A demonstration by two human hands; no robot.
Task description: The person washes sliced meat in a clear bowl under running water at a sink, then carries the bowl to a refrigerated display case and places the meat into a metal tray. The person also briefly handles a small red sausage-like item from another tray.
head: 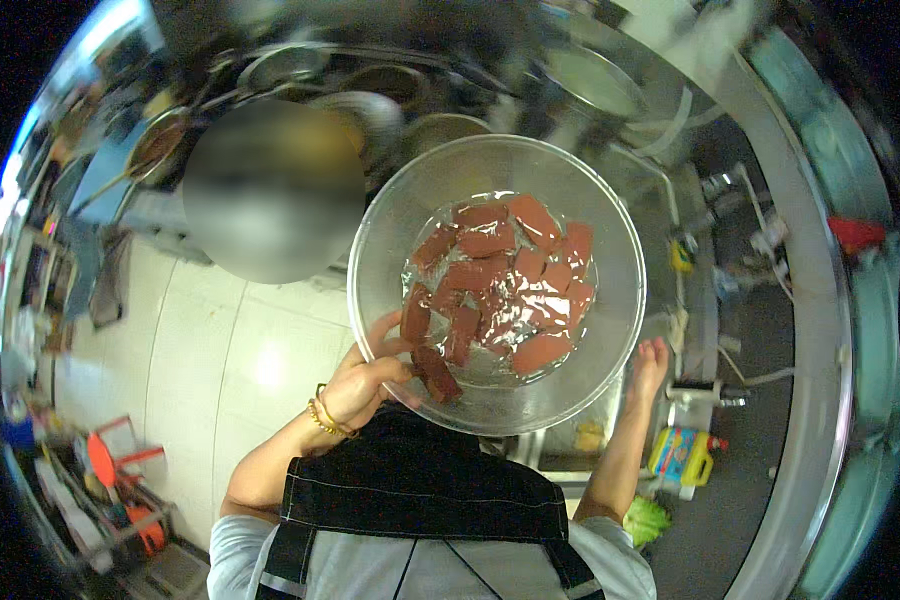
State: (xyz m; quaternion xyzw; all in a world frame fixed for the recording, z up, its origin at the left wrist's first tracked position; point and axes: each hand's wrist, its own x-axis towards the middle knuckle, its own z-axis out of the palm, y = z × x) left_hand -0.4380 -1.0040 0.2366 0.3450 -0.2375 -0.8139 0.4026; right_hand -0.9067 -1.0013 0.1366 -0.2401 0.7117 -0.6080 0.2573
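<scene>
A large transparent plastic bowl [499, 409] is held up in front of me. Inside it are smooth reddish-brown food blocks [484, 274], which look like blood curd, wet and shiny in clear liquid. My left hand [367, 379] grips the bowl's lower left rim, thumb over the edge and fingers behind the clear wall. Beyond the opposite rim is my right hand [649, 369], with the fingers pointing up. It is partly blurred, and whether it touches the bowl cannot be told.
A metal sink [615, 405] lies partly behind the bowl. To the right are a yellow jug with a colourful label [679, 456] and a leafy green vegetable [646, 521]. Pans and bowls line the blurred far side. A red stool [103, 459] stands on the tiled floor [262, 330] at left.
</scene>
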